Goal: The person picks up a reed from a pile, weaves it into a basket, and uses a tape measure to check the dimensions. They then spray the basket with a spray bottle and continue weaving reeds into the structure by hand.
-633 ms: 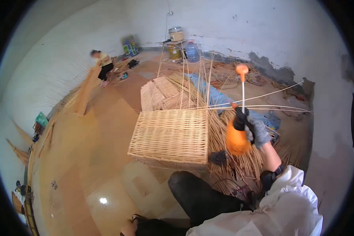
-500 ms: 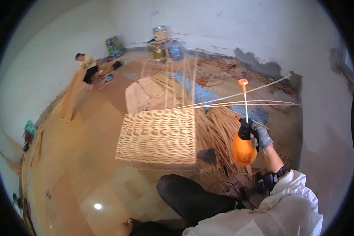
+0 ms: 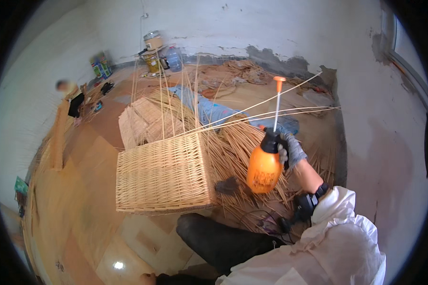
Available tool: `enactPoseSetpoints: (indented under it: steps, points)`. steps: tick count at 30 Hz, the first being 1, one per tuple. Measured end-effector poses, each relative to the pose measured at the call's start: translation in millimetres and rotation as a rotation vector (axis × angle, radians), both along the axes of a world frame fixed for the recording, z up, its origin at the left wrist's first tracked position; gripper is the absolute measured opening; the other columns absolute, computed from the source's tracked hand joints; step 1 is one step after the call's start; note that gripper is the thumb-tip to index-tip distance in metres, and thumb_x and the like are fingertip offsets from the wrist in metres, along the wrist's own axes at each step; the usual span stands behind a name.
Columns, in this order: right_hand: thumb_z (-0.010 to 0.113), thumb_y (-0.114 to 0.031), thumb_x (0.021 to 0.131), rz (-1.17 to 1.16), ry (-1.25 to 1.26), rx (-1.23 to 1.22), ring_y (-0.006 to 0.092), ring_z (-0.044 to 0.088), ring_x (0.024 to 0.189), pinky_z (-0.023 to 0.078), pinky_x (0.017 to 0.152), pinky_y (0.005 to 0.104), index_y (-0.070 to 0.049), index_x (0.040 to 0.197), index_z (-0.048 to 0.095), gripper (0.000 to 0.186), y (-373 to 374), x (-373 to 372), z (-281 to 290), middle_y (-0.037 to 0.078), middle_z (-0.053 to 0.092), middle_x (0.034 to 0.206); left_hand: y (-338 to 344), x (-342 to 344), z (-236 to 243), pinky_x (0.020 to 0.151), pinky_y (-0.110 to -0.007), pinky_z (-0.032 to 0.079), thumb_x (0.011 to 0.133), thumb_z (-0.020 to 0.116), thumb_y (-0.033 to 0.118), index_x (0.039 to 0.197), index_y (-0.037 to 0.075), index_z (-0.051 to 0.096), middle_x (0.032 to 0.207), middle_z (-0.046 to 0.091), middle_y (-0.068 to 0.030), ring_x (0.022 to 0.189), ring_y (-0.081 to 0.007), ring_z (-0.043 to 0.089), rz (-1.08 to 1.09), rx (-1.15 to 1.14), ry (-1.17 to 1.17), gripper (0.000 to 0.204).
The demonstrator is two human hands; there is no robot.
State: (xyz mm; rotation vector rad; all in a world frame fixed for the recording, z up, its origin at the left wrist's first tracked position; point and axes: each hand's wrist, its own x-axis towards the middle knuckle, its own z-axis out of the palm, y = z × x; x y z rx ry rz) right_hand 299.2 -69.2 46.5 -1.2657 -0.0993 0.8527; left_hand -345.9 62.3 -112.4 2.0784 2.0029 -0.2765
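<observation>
An orange pump spray bottle (image 3: 264, 170) with a black head hangs upright in my right hand (image 3: 294, 151), which wears a grey glove and is closed round its black handle. The pump rod stands pulled up, topped by an orange knob. To the left of the bottle sits a woven wicker basket (image 3: 161, 175), with long loose canes (image 3: 162, 104) rising from its far edge and others reaching right. What seems to be my left hand (image 3: 148, 279) shows only as a sliver of skin at the lower edge; its fingers cannot be made out.
A heap of cane strips (image 3: 238, 142) lies behind the basket, beside a blue sheet (image 3: 209, 109). Along the far wall stand a water jug (image 3: 174, 59) and a pot (image 3: 153, 40). Another person (image 3: 73, 99) is at the far left, near a long woven strip (image 3: 58, 137).
The view has swung to the right, so the basket and room appear further left. The spray bottle now leans slightly and looks nearer the basket; my right hand keeps its hold.
</observation>
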Motion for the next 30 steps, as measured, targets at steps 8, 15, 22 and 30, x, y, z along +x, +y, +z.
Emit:
enactPoseSetpoints:
  steps: [8, 15, 22, 30]
  points:
    - [0.043, -0.043, 0.079, -0.772, -0.105, 0.129, 0.0125, 0.027, 0.027, 0.022, 0.028, 0.0252, -0.016, 0.053, 0.040, 0.038, -109, 66, -9, -0.002, 0.034, 0.038, 1, 2, 7, 0.073, -0.043, 0.042, 0.074, 0.050, 0.031, 0.081, -0.003, 0.060, 0.081, 0.058, -0.0240, 0.080, -0.0379, 0.055, 0.084, -0.106, -0.096, 0.037]
    - [0.044, -0.036, 0.081, -0.510, -0.232, -0.245, 0.0119, 0.031, 0.027, 0.024, 0.026, 0.0249, -0.011, 0.059, 0.047, 0.034, -128, 45, 4, 0.000, 0.037, 0.039, 12, 2, -6, 0.074, -0.041, 0.043, 0.073, 0.052, 0.031, 0.088, -0.004, 0.060, 0.085, 0.058, -0.0245, 0.087, -0.0354, 0.056, 0.037, -0.125, -0.006, 0.039]
    - [0.038, -0.033, 0.083, 0.330, -0.237, -0.097, 0.0088, 0.031, 0.027, 0.025, 0.026, 0.0219, -0.008, 0.061, 0.044, 0.034, 35, 30, 44, -0.001, 0.036, 0.040, 40, 104, -21, 0.085, -0.040, 0.037, 0.066, 0.067, 0.023, 0.109, -0.003, 0.046, 0.106, 0.049, -0.0224, 0.100, -0.0347, 0.046, 0.054, 0.165, -0.300, 0.054]
    - [0.032, -0.029, 0.086, 0.897, -0.111, -0.159, 0.0048, 0.026, 0.029, 0.023, 0.025, 0.0192, -0.017, 0.107, 0.056, 0.034, 198, -2, 117, -0.006, 0.033, 0.042, 110, 332, 10, 0.097, -0.047, 0.022, 0.066, 0.063, 0.048, 0.125, 0.011, 0.035, 0.130, 0.027, -0.0180, 0.120, -0.0346, 0.025, -0.541, 0.300, -0.452, 0.075]
